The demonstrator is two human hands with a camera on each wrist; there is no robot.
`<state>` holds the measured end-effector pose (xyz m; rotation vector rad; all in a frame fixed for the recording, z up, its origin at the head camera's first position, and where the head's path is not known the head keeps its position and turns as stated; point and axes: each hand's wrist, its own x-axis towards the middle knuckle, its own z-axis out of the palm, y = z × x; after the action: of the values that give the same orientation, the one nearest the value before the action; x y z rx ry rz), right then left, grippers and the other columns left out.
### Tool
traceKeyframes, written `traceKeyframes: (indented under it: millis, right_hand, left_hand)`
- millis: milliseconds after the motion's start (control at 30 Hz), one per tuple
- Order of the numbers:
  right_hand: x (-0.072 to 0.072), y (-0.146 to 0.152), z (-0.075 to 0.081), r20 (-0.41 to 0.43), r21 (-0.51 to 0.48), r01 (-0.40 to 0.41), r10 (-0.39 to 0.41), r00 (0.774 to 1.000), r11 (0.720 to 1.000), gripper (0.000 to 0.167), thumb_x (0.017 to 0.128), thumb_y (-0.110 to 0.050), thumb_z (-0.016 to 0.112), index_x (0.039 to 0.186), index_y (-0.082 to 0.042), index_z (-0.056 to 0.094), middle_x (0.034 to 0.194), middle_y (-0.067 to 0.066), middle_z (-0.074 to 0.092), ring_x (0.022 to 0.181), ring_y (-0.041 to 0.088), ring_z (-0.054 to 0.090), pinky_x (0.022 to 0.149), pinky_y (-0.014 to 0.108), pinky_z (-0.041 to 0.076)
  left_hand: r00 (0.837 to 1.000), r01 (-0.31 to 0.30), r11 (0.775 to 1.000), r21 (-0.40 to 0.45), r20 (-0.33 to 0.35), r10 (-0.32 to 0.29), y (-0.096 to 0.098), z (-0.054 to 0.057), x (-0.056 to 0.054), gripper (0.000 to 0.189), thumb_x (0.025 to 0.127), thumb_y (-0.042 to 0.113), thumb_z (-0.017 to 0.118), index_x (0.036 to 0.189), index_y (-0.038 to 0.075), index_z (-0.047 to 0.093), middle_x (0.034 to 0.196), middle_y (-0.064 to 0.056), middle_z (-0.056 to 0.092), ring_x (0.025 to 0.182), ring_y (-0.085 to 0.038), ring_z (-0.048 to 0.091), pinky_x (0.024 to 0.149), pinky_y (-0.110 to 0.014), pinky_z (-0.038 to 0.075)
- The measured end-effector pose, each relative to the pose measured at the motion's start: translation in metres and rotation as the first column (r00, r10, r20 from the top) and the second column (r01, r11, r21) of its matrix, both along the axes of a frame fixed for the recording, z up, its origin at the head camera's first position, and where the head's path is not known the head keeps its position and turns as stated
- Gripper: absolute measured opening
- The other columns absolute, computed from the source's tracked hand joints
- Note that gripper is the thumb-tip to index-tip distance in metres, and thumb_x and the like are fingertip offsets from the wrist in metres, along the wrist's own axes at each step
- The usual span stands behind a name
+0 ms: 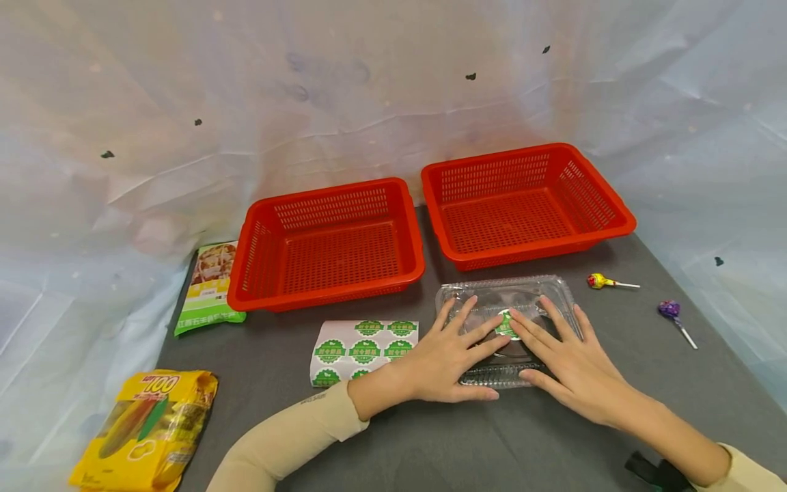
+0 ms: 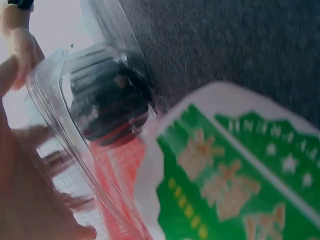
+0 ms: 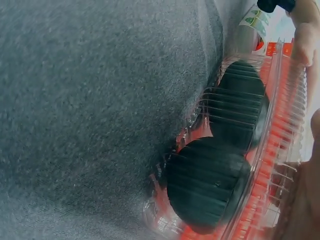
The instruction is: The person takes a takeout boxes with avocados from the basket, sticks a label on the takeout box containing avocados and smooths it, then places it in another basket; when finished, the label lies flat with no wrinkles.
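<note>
A clear plastic clamshell box lies closed on the grey table, with a round green-and-white sticker on its lid. Both hands are spread over the lid with fingers straight. The left hand touches the sticker's left side with its fingertips; the right hand has fingertips at its right edge. Dark, rounded items show through the box wall in the right wrist view; their kind cannot be told. Beside the left hand lies a curled sheet of round green stickers, seen large in the left wrist view.
Two red plastic baskets stand behind the box. A yellow lollipop and a purple lollipop lie to the right. On the left are a yellow snack bag and a green-and-white food bag.
</note>
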<state>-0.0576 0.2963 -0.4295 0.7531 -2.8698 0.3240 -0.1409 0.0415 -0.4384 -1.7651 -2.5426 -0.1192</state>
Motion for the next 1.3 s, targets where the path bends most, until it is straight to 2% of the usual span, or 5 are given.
traceKeyframes:
  millis: [633, 733, 933, 1100, 1300]
  right_hand:
    - [-0.008, 0.018, 0.006, 0.028, -0.333, 0.125, -0.123, 0.992, 0.935, 0.056, 0.100, -0.029, 0.061, 0.147, -0.002, 0.047, 0.159, 0.010, 0.034, 0.151, 0.019, 0.018, 0.122, 0.043, 0.003]
    - [-0.024, 0.048, 0.017, 0.204, -0.711, 0.264, -0.169, 0.964, 0.652, 0.041, 0.098, -0.006, 0.061, 0.139, -0.003, 0.057, 0.143, 0.001, 0.056, 0.133, 0.003, 0.046, 0.114, 0.021, 0.027]
    - [-0.064, 0.110, 0.019, 0.299, -0.709, 0.410, 0.282, 0.912, -0.574, 0.028, 0.101, 0.009, 0.045, 0.125, 0.001, 0.056, 0.111, 0.021, 0.070, 0.100, 0.036, 0.070, 0.088, 0.039, 0.057]
    - [-0.086, 0.119, 0.008, 0.336, -0.537, 0.404, 0.251, 0.908, -0.741, 0.050, 0.099, 0.010, 0.048, 0.136, -0.021, 0.036, 0.110, 0.018, 0.062, 0.096, 0.040, 0.070, 0.087, 0.044, 0.056]
    - [-0.105, 0.123, 0.000, 0.296, -0.610, 0.320, 0.166, 0.941, -0.725, 0.067, 0.095, 0.018, 0.048, 0.142, -0.026, 0.030, 0.116, 0.016, 0.055, 0.087, 0.038, 0.071, 0.082, 0.042, 0.058]
  left_hand:
    - [0.955, -0.195, 0.962, 0.190, 0.260, 0.142, -0.004, -0.001, 0.002, 0.083, 0.099, 0.059, 0.047, 0.159, 0.007, 0.021, 0.166, -0.008, -0.004, 0.150, -0.030, -0.017, 0.117, -0.064, 0.005]
    - [0.854, -0.334, 0.882, 0.332, 0.503, 0.134, -0.010, -0.001, 0.001, 0.079, 0.098, 0.044, 0.060, 0.160, 0.015, 0.021, 0.166, -0.005, -0.008, 0.151, -0.028, -0.014, 0.113, -0.069, 0.015]
    - [0.534, -0.637, 0.697, 0.329, 0.841, 0.092, -0.011, -0.004, -0.001, 0.090, 0.090, 0.037, 0.071, 0.159, 0.025, 0.014, 0.165, -0.004, 0.006, 0.149, -0.030, 0.016, 0.107, -0.063, 0.034]
    - [0.368, -0.750, 0.621, 0.228, 0.924, 0.104, -0.009, -0.004, -0.002, 0.099, 0.086, 0.038, 0.075, 0.160, 0.025, 0.011, 0.161, -0.009, 0.022, 0.140, -0.035, 0.036, 0.100, -0.052, 0.046]
    - [0.342, -0.765, 0.612, 0.200, 0.931, 0.124, -0.015, -0.009, -0.009, 0.095, 0.086, 0.032, 0.077, 0.159, 0.024, 0.017, 0.148, -0.014, 0.038, 0.110, -0.024, 0.056, 0.071, -0.035, 0.056]
